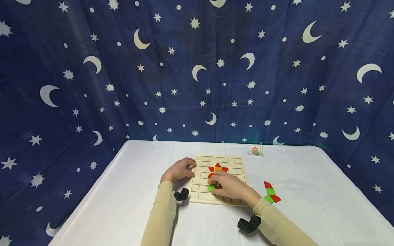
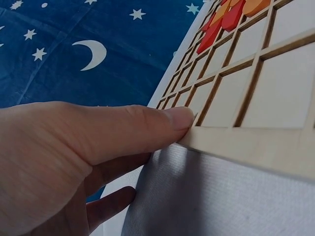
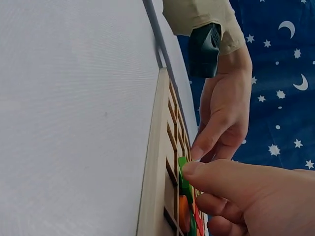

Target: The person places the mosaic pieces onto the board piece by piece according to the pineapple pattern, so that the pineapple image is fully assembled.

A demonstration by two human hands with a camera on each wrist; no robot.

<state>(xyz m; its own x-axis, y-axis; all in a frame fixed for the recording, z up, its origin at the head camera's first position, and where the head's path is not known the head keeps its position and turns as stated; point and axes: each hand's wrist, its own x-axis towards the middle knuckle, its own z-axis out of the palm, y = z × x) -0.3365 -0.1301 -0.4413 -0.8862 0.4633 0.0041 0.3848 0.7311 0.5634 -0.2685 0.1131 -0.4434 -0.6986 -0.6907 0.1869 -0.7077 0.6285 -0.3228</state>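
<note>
A square wooden grid board [image 1: 197, 196] lies on the white table. Its cells hold a red triangle [image 1: 218, 164], red quarter-round tiles [image 1: 225, 169], an orange tile [image 1: 218, 168] and others partly hidden by my right hand. My left hand [image 1: 180, 169] is at the board's left edge, its extended thumb [image 2: 162, 123] resting on the wooden rim. Over the lower middle of the grid, my right hand [image 1: 229, 185] pinches a green tile [image 3: 184, 179] with thumb and curled fingers, low against the board. Beside that tile sits an orange rounded piece [image 3: 184, 215].
Loose red tiles [image 1: 268, 185] and green tiles [image 1: 271, 191] lie on the table right of the board. A small printed card [image 1: 260, 151] with a grid picture lies behind it. A dark blue curtain [image 1: 197, 95] with moons and stars hangs behind the table [image 1: 147, 160].
</note>
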